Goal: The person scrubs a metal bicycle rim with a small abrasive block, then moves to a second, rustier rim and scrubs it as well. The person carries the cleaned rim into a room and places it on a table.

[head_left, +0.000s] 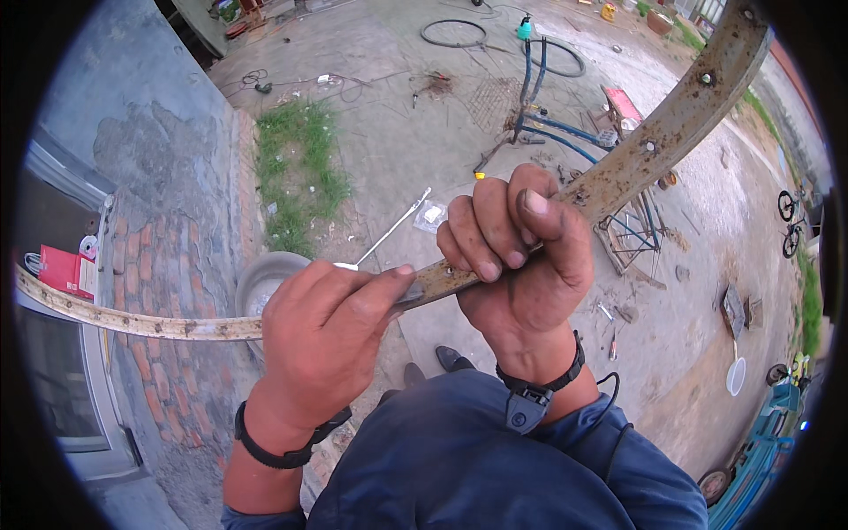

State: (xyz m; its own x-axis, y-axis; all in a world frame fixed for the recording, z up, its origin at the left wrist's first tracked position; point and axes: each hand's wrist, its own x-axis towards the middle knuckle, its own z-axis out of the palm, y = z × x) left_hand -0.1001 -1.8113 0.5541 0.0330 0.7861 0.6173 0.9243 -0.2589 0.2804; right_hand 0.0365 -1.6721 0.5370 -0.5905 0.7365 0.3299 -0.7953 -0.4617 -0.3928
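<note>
A rusty metal wheel rim [658,141] with spoke holes curves across the view, from the upper right to the far left. My right hand [521,238] is wrapped round it near the middle, fingers curled over the band and thumb up. Just left of that, my left hand [327,331] is closed on the same rim, with its thumb along the band. A small grey piece shows by the left thumb tip; I cannot make out what it is. Both wrists wear black straps. Behind the left hand stands a grey basin [247,287], partly hidden.
A blue metal frame [558,137] stands ahead on the concrete among scattered parts. Tyres [424,33] lie farther off. A white rod [394,230] lies beyond my hands. A brick wall [146,353] and a red box [62,272] are at left; a blue cart [760,468] is at right.
</note>
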